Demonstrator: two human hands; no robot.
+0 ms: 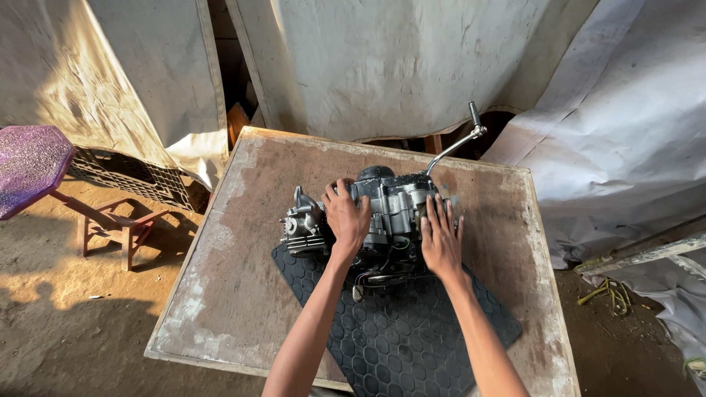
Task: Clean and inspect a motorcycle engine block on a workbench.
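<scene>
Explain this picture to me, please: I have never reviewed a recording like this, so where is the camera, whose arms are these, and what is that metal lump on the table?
There is no machine here: the camera sits on a person's head and looks down, so the two bare arms entering from the bottom edge are that person's own. This is the only view.

The left hand and the right hand both rest on a grey metal motorcycle engine, one on each side. Neither hand lifts it; whether the fingers close in a real grip cannot be told.

The engine stands on a black rubber mat with a hexagon pattern, which lies on a worn brown wooden table. A bent silver kick lever sticks up from the engine's far side.

Around the table are pale tarpaulins, a dirt floor, and a purple-topped stool on the left.
</scene>
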